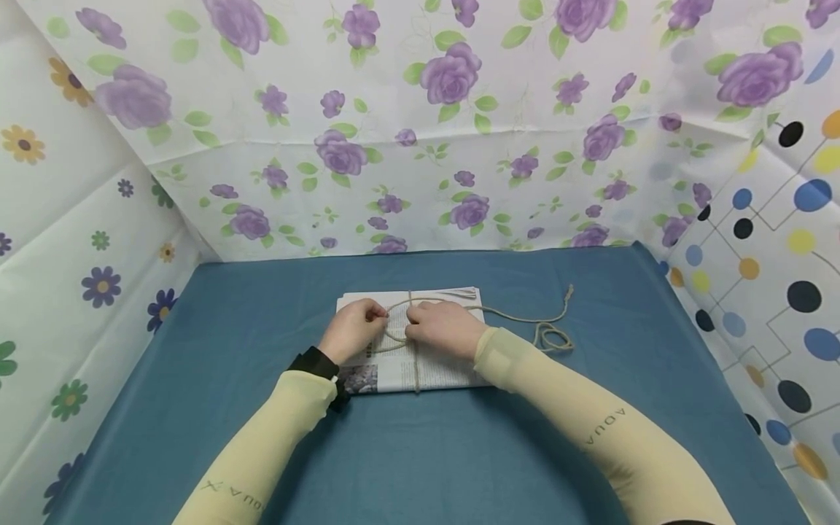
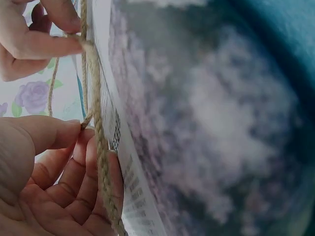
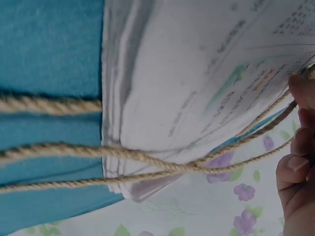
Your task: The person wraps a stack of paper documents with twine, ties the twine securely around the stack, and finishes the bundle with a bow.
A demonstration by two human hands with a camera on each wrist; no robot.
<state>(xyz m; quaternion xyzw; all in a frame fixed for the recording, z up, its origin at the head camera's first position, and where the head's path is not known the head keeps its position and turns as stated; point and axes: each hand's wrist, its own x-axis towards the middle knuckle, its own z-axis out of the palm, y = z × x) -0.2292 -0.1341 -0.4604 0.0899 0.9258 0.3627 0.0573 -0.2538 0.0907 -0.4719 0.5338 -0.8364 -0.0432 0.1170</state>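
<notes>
A folded stack of newspapers (image 1: 453, 375) lies on the blue cloth, with a tan twine (image 1: 416, 368) running across its middle from front to back. My left hand (image 1: 351, 332) is over the stack's left part. In the left wrist view, the thumb and fingertips of that left hand (image 2: 49, 172) pinch a piece of the twine (image 2: 101, 152). Right of the centre, my right hand (image 1: 446, 328) pinches the twine near the crossing strand. Only part of the right hand (image 3: 300, 187) shows in the right wrist view. Fingers partly hide the crossing.
Loose twine trails off the stack's right side, with a small coil (image 1: 556, 338) and a frayed end (image 1: 569, 290) on the blue tablecloth (image 1: 420, 452). A purple-flowered sheet (image 1: 341, 153) hangs behind, with patterned sheets at both sides.
</notes>
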